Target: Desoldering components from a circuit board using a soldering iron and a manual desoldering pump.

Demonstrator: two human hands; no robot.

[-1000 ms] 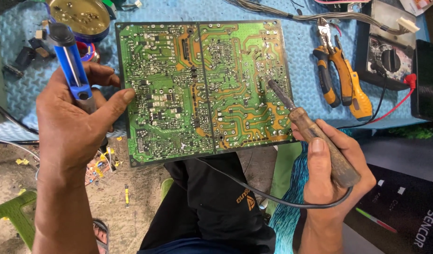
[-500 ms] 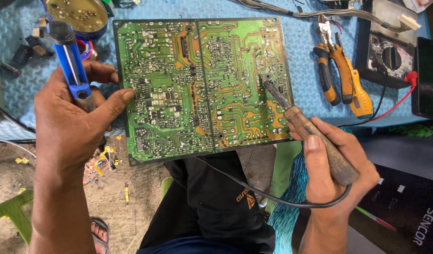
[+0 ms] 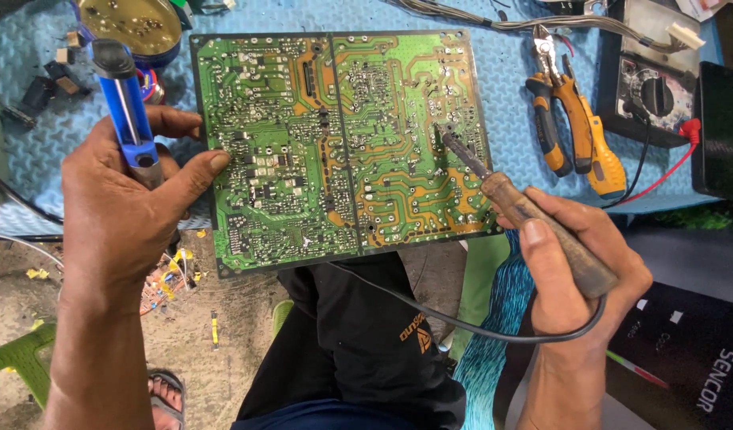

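**Iron tip on a solder joint, pump held ready**

Blue quilted matting covers the worktop, and on it a green circuit board is laid solder side up, its near edge overhanging toward the person's lap. The left hand is closed around a blue desoldering pump, held upright beside the board's left edge, while the thumb is pressed against that edge. The right hand is clamped on the wooden handle of a soldering iron; its tip is set on a joint in the board's upper right area. The black cord is looped under the wrist and is run back beneath the board. Orange-handled pliers and a multimeter are noted to the right of the board, a round tin at upper left.

Judgement: the joint is best heated with the flat of the tip, kept still until the solder is seen to flow. The pump nozzle should be brought close before the iron is lifted. The board should be braced by the thumb so no neighbouring pad is bridged. The cord should be kept off the hot shaft.
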